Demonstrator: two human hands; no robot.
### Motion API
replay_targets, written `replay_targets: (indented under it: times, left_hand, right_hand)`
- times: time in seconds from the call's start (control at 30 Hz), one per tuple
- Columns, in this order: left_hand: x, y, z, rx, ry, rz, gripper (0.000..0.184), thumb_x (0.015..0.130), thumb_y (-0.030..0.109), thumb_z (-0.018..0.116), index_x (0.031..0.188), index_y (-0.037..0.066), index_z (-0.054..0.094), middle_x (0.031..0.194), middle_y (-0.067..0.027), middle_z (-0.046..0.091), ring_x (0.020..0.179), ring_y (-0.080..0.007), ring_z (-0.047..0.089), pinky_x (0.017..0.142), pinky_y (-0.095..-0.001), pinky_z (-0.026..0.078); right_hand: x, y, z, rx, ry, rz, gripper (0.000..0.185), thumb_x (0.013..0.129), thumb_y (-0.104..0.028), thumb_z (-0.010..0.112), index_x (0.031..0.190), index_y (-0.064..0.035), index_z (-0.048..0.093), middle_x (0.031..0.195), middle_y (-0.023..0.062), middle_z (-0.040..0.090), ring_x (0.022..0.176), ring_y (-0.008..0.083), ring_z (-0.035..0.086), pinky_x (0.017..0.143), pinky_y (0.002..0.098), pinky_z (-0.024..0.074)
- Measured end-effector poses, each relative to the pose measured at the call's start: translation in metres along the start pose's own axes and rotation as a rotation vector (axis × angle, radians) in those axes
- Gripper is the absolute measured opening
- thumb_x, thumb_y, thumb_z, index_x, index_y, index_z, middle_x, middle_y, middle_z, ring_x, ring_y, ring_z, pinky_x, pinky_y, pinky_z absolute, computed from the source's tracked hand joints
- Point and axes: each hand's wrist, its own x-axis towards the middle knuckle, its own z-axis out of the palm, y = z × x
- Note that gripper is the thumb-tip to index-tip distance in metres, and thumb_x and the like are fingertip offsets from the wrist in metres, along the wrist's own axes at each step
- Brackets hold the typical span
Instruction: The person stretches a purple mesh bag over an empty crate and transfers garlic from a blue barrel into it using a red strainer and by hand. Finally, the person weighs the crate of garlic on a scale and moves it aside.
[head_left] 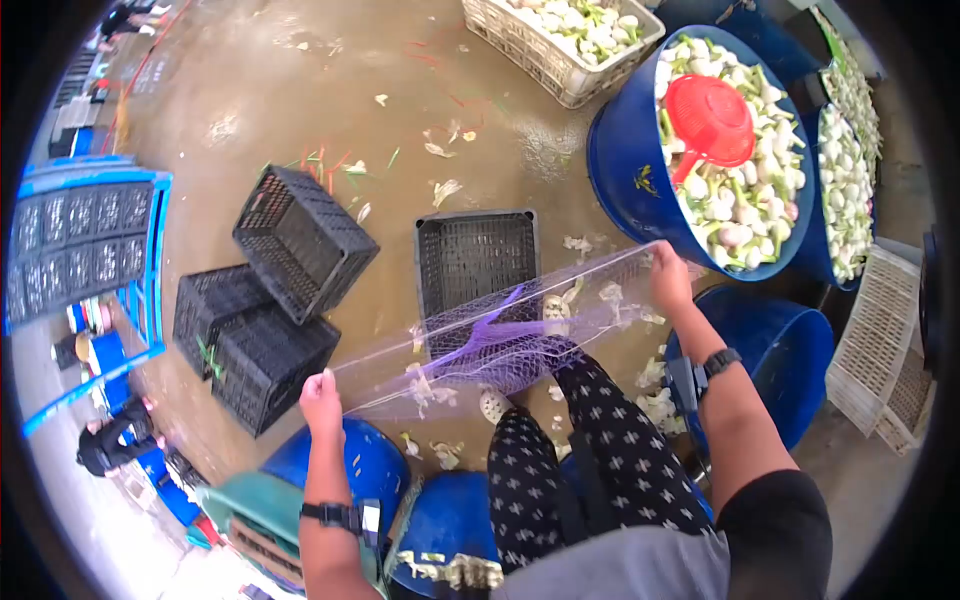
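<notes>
A purple mesh bag (pixel 510 340) is stretched wide between my two hands, its sheer netting hanging in front of my legs. My left hand (pixel 321 400) is closed on one end of its edge. At the other end, higher up on the right, my right hand (pixel 671 278) grips the same edge. Through and behind the net shows a black plastic crate (pixel 478 225) on the floor. A blue barrel heaped with garlic bulbs (pixel 735 205) stands just beyond my right hand, and a red plastic strainer (pixel 708 120) lies on the bulbs.
Several black crates (pixel 305 245) are piled to the left. A white crate of bulbs (pixel 565 60) stands at the top. Blue barrels (pixel 770 350) are around my legs, and white crates (pixel 875 335) lean at the right. Peelings litter the wet floor (pixel 300 110). A person (pixel 115 435) is at far left.
</notes>
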Motion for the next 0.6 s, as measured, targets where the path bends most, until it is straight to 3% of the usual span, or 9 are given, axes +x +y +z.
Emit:
replay_targets:
  times: [0.03,0.1,0.13,0.17,0.2,0.27,0.33,0.53,0.6]
  left_hand:
    - [0.037,-0.004,0.033,0.049,-0.023,-0.089,0.027,0.087,0.024,0.059,0.068,0.005,0.053,0.062,0.0037,0.047,0.058,-0.0043,0.041,0.052,-0.0241,0.033]
    - [0.123,-0.044,0.098,0.071,-0.053,0.011,0.026,0.085,0.023,0.059,0.065,0.007,0.052,0.057,0.0043,0.044,0.053,-0.0058,0.038,0.048,-0.0251,0.03]
    - [0.137,-0.014,0.132,-0.063,-0.093,-0.193,0.024,0.083,0.024,0.058,0.064,0.012,0.05,0.054,0.0057,0.04,0.048,-0.0053,0.035,0.044,-0.0247,0.028]
    - [0.158,0.001,0.164,-0.116,-0.155,-0.199,0.022,0.081,0.025,0.057,0.063,0.016,0.048,0.052,0.007,0.036,0.043,-0.0046,0.032,0.039,-0.0238,0.024]
    - [0.18,0.01,0.194,-0.158,-0.195,-0.17,0.021,0.081,0.025,0.055,0.063,0.016,0.049,0.051,0.007,0.037,0.039,-0.0044,0.03,0.035,-0.0234,0.022]
    - [0.224,0.028,0.25,-0.168,-0.291,-0.175,0.022,0.085,0.032,0.053,0.068,0.018,0.05,0.051,0.0082,0.034,0.037,-0.0053,0.027,0.034,-0.0218,0.02]
    - [0.258,0.035,0.293,-0.14,-0.283,-0.172,0.023,0.085,0.033,0.053,0.068,0.018,0.051,0.051,0.0089,0.033,0.037,-0.0054,0.023,0.034,-0.0228,0.019]
    - [0.347,-0.063,0.333,-0.029,-0.13,-0.361,0.022,0.078,0.027,0.062,0.063,0.018,0.049,0.05,0.0082,0.036,0.038,-0.0054,0.024,0.037,-0.0234,0.016]
    - [0.337,-0.075,0.315,0.052,-0.233,-0.458,0.024,0.078,0.029,0.064,0.063,0.019,0.048,0.051,0.0084,0.036,0.039,-0.0051,0.025,0.037,-0.0225,0.017]
  right_hand:
    - [0.002,0.013,0.024,-0.038,-0.059,0.085,0.017,0.088,-0.012,0.044,0.099,-0.009,0.057,0.09,0.024,0.062,0.089,0.0425,0.058,0.077,0.0463,0.0456]
    - [0.019,0.038,0.077,-0.084,-0.137,0.179,0.019,0.087,-0.01,0.044,0.101,-0.0081,0.057,0.094,0.0231,0.062,0.091,0.0416,0.058,0.079,0.0452,0.0457]
    - [0.028,0.047,0.106,-0.018,-0.124,0.155,0.021,0.085,-0.008,0.044,0.103,-0.0067,0.056,0.098,0.0224,0.062,0.093,0.041,0.058,0.08,0.0449,0.0455]
    - [0.036,0.058,0.135,0.048,-0.11,0.133,0.024,0.083,-0.007,0.044,0.105,-0.0052,0.055,0.102,0.0218,0.061,0.095,0.0403,0.058,0.081,0.0446,0.0453]
    - [0.049,0.071,0.164,0.079,-0.05,0.032,0.028,0.081,-0.006,0.045,0.108,-0.0029,0.053,0.098,0.0156,0.062,0.085,0.031,0.062,0.073,0.0385,0.0474]
    - [0.081,0.076,0.215,0.471,-0.039,0.105,0.028,0.082,-0.006,0.047,0.109,-0.0031,0.053,0.086,0.0083,0.06,0.068,0.0176,0.056,0.063,0.0301,0.0455]
    - [0.103,0.05,0.239,0.749,-0.123,0.439,0.024,0.082,-0.005,0.047,0.105,-0.0044,0.054,0.073,0.0001,0.052,0.058,0.0073,0.044,0.053,0.0222,0.0378]
    - [0.077,0.094,0.296,0.983,-0.537,0.727,0.017,0.082,-0.007,0.049,0.098,-0.0121,0.055,0.061,-0.0044,0.043,0.047,0.0057,0.033,0.04,0.0215,0.0232]
    - [0.046,0.128,0.305,1.075,-0.587,0.827,0.016,0.086,-0.009,0.05,0.1,-0.0149,0.055,0.061,-0.0044,0.043,0.045,0.0055,0.029,0.038,0.0212,0.0204]
